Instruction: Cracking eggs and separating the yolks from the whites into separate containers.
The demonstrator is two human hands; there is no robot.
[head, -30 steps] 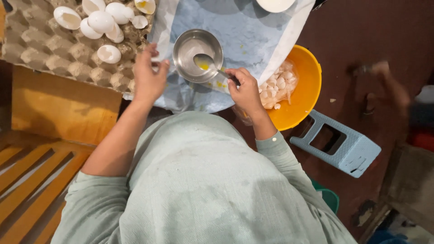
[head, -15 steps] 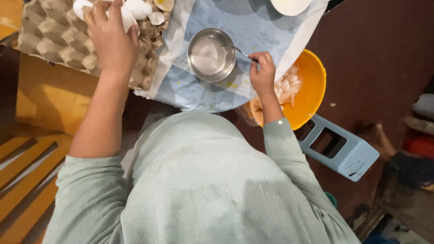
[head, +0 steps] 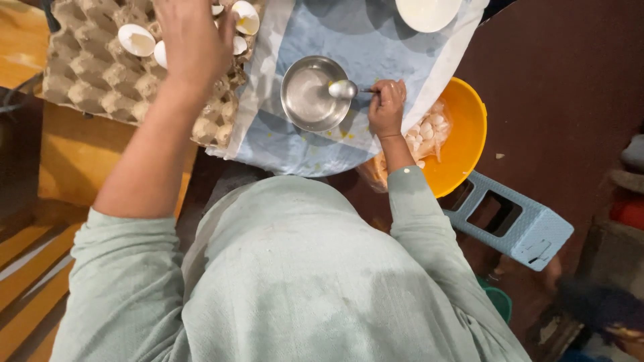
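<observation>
My right hand [head: 386,107] grips a metal spoon [head: 343,89] whose head rests over the rim of a small steel bowl [head: 310,97]. The bowl stands on a blue cloth [head: 349,40]. My left hand [head: 196,41] reaches over a grey cardboard egg tray [head: 94,80], palm down above several eggs and broken shells [head: 136,39]. What lies under its fingers is hidden, so I cannot tell whether it holds an egg.
An orange bowl [head: 463,144] with broken eggshells sits right of my right hand. A white dish [head: 427,12] stands at the cloth's far edge. A light blue plastic stool [head: 513,224] lies on the dark floor. Wooden slats [head: 23,261] run at lower left.
My left hand moved from the steel bowl's side up to the egg tray. My right hand shifted from in front of the bowl to its right, and the spoon came out onto the rim.
</observation>
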